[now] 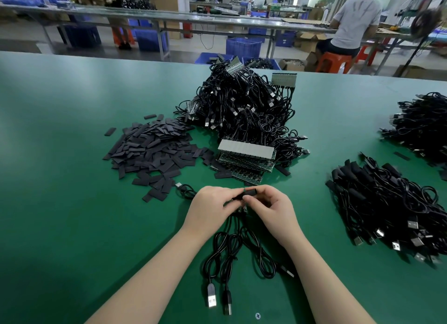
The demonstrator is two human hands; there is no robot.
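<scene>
my right hand [268,207] pinched a black sleeve [250,192] between thumb and fingertips, just above the green table [72,202]. my left hand [208,205] pinched the small board [242,208] on its usb cable [227,246]. i judged the sleeving was half done; next, the sleeve had to slide squarely over the board. spare sleeves [152,152] lay further left.

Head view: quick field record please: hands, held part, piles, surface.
left hand: holds a small board
right hand: pinches a black sleeve
cables: trail from the hands toward the camera
sleeve pile: left of centre
cable heap: centre, board stack at its front
sleeved cables: pile at right
surface: green mat
</scene>
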